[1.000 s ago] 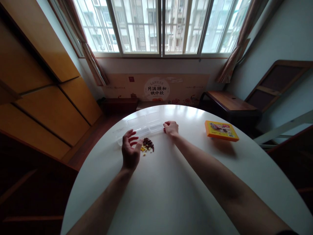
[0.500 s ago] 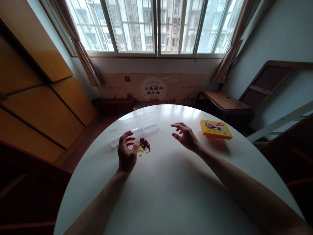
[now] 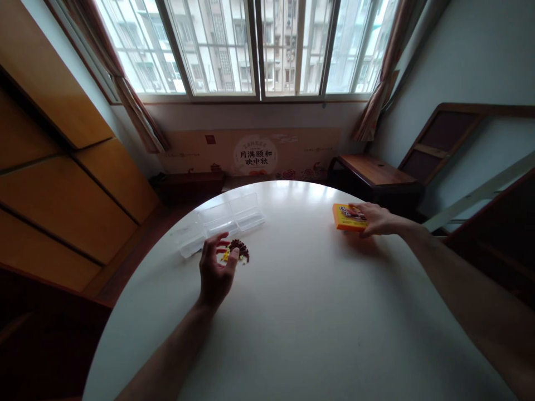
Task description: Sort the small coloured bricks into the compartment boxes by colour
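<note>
My left hand (image 3: pixel 216 273) hovers by a small pile of dark brown pieces (image 3: pixel 239 247), its fingers curved and apart with nothing held. Several tiny yellow pieces (image 3: pixel 226 257) lie beside the brown ones, partly hidden by that hand. Just behind stands a clear plastic compartment box (image 3: pixel 246 214), its lid apparently folded open. At the right, my right hand (image 3: pixel 378 219) grips the right end of a flat orange and yellow box (image 3: pixel 349 225), thumb in front and fingers over the top. The hand hides part of the printed face.
Everything lies on a round white table (image 3: pixel 288 312). Beyond its far edge are a printed board (image 3: pixel 292 147), a low wooden stand (image 3: pixel 376 170) and a barred window. Wooden cabinets (image 3: pixel 96 195) line the left.
My right hand has moved right and taken hold of the orange box. My left hand stays near the pieces. The whole view has shifted slightly.
</note>
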`<act>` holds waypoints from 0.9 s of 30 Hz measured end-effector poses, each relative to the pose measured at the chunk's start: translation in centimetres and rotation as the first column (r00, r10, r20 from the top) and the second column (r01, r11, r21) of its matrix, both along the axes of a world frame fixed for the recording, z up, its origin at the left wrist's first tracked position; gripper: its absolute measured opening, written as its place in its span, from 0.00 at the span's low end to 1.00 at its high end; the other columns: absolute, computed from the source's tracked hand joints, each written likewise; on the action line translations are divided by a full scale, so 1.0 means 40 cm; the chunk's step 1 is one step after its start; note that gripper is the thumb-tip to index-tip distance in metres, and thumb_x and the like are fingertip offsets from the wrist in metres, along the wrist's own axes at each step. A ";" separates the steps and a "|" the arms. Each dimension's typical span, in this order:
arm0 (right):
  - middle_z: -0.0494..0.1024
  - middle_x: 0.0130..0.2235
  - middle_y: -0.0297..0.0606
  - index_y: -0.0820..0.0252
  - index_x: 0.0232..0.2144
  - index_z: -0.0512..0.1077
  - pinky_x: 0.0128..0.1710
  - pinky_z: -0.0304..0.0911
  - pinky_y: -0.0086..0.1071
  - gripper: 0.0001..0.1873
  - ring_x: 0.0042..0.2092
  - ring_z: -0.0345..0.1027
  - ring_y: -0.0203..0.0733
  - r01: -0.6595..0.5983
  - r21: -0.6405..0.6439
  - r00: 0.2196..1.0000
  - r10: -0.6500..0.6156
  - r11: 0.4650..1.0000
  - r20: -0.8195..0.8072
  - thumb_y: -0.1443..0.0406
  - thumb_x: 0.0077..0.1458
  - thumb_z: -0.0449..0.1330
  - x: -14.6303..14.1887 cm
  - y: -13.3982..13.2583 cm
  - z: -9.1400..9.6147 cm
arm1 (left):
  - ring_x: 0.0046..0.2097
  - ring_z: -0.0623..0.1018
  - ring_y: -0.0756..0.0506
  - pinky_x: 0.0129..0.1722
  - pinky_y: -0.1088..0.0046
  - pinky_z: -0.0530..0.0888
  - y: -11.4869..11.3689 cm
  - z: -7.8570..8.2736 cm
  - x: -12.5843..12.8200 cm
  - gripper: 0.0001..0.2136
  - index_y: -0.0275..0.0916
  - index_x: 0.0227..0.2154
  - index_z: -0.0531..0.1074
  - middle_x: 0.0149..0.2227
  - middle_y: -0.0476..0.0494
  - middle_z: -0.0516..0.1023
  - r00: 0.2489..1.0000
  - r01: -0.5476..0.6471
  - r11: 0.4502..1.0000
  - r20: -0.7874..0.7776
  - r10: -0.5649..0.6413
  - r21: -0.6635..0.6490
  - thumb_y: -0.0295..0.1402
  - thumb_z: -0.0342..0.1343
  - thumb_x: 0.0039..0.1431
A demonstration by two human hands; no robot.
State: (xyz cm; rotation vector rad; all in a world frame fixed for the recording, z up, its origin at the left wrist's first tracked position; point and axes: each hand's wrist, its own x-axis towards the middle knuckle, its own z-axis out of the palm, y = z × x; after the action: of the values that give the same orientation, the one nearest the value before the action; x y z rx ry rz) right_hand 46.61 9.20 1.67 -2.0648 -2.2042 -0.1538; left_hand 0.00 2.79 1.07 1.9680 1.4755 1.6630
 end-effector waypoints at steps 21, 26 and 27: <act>0.61 0.56 0.44 0.45 0.61 0.59 0.57 0.52 0.51 0.53 0.57 0.52 0.57 -0.696 0.087 0.610 0.651 0.713 -0.451 0.61 0.31 0.74 -0.537 -0.157 0.072 | 0.61 0.61 0.32 0.56 0.48 0.66 -0.065 0.046 0.025 0.34 0.48 0.55 0.65 0.61 0.38 0.58 0.765 0.395 0.885 -0.445 -0.465 -0.246 0.32 0.65 0.42; 0.56 0.61 0.46 0.49 0.62 0.55 0.56 0.58 0.50 0.56 0.60 0.55 0.57 -0.478 0.266 0.108 0.357 0.837 -0.928 0.55 0.32 0.74 -0.573 -0.165 -0.006 | 0.61 0.61 0.33 0.58 0.50 0.66 -0.051 0.043 0.023 0.28 0.45 0.52 0.67 0.60 0.38 0.58 0.857 0.358 0.903 -0.301 -0.418 -0.236 0.29 0.61 0.45; 0.58 0.61 0.47 0.48 0.63 0.53 0.54 0.61 0.49 0.57 0.58 0.59 0.56 -0.437 0.254 -0.053 0.257 0.863 -0.965 0.55 0.33 0.74 -0.581 -0.168 -0.016 | 0.61 0.62 0.33 0.58 0.50 0.66 -0.047 0.040 0.023 0.28 0.44 0.53 0.66 0.60 0.37 0.58 0.871 0.360 0.905 -0.264 -0.413 -0.227 0.30 0.61 0.45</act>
State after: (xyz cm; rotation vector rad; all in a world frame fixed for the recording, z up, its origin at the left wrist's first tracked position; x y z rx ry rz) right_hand 23.35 2.49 1.03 -0.7750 -1.5323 1.1877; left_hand 0.91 0.90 2.69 2.3092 1.1492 1.0649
